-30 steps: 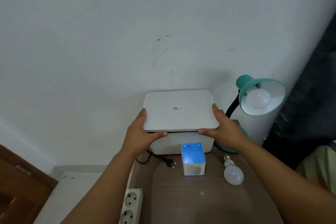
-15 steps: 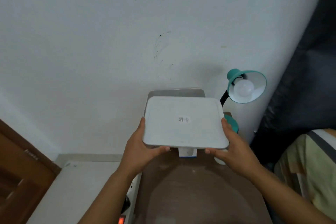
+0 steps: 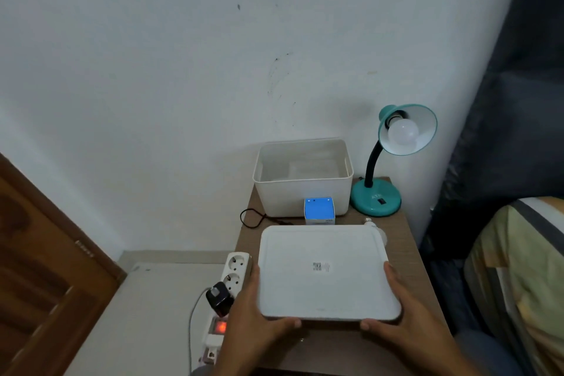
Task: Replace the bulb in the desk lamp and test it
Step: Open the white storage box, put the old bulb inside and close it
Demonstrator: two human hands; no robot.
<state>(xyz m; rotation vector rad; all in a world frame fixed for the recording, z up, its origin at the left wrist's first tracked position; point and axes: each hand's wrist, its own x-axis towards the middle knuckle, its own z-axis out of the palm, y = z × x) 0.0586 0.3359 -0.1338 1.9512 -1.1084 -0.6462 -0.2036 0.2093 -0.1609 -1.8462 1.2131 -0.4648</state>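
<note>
Teal desk lamp [image 3: 376, 197] holds a white, seemingly unlit bulb [image 3: 403, 132].

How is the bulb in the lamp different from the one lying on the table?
The bulb in the lamp sits screwed into the teal shade, raised above the table; the loose bulb lies flat on the table. The lamp's bulb shows its whole round globe; the loose bulb is mostly hidden behind the white lid, with only its screw base and a sliver of globe showing. Both look white and unlit.
</note>
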